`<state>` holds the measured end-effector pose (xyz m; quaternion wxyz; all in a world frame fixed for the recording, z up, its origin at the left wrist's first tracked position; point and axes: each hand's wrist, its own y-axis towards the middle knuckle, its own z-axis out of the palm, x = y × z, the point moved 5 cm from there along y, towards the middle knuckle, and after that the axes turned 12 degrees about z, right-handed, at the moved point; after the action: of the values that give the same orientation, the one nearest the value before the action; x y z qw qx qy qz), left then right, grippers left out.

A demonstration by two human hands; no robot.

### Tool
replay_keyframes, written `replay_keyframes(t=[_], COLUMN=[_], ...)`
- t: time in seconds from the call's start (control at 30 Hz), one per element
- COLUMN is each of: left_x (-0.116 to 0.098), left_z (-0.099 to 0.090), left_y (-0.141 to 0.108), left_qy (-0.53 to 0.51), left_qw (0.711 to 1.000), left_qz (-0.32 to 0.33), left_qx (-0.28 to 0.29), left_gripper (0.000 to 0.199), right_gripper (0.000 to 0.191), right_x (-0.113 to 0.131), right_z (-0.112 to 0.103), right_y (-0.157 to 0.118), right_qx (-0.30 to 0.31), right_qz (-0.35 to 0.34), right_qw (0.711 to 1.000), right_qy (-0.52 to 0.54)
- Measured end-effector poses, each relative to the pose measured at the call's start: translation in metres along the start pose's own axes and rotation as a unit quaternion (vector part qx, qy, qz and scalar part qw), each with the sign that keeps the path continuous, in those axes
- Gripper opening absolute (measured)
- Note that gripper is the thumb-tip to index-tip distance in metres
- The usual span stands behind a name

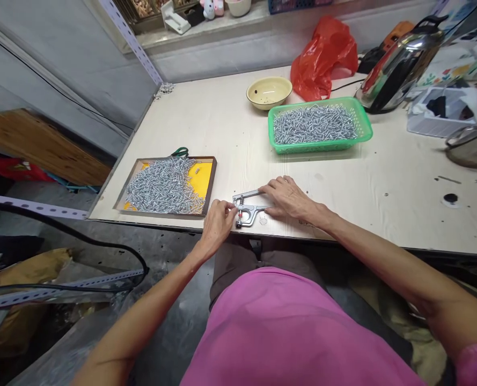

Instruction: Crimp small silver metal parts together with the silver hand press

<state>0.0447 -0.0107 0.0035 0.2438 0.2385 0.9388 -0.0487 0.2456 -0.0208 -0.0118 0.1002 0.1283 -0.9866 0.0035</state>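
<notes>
A small metal hand press lies on the table near its front edge. My right hand is closed round the press's two handles from the right. At the left end of the tool, my left hand has its thumb and fingers pinched together beside the spring and the red part; what they pinch is too small to make out. Left of it, a shallow tray with a yellow bottom holds a heap of small silvery metal parts. More such parts fill a green basket farther back on the right.
Behind the tray lie green-handled scissors. A cream bowl, a red plastic bag and a kettle stand at the back. A white box and a glass pot are at the right.
</notes>
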Motion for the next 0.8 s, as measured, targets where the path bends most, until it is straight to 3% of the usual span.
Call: replay_keyframes(t=[0.13, 0.23, 0.3, 0.47, 0.6, 0.8], left_x=[-0.018, -0.037, -0.046, -0.05, -0.05, -0.055], left_z=[0.007, 0.022, 0.032, 0.039, 0.039, 0.042], left_y=[0.009, 0.018, 0.025, 0.045, 0.057, 0.062], left_qy=[0.03, 0.073, 0.095, 0.14, 0.162, 0.131], left_qw=[0.992, 0.969, 0.954, 0.938, 0.929, 0.928], left_qz=[0.123, 0.231, 0.267, 0.277, 0.286, 0.299], left_qx=[0.007, 0.056, 0.097, 0.157, 0.168, 0.181], left_gripper=[0.024, 0.049, 0.054, 0.055, 0.064, 0.04], right_gripper=[0.039, 0.041, 0.049, 0.066, 0.051, 0.023], right_x=[0.004, 0.006, 0.007, 0.003, 0.002, 0.008], right_z=[-0.002, -0.006, -0.007, -0.006, -0.007, -0.011], right_y=[-0.002, -0.005, -0.008, -0.016, -0.013, -0.006], right_qx=[-0.001, -0.006, -0.005, 0.012, 0.037, 0.073], right_qz=[-0.018, -0.013, -0.005, 0.028, 0.053, 0.044], right_qw=[1.0, 1.0, 1.0, 1.0, 0.997, 0.995], right_qy=[-0.004, -0.004, 0.003, -0.004, -0.045, -0.057])
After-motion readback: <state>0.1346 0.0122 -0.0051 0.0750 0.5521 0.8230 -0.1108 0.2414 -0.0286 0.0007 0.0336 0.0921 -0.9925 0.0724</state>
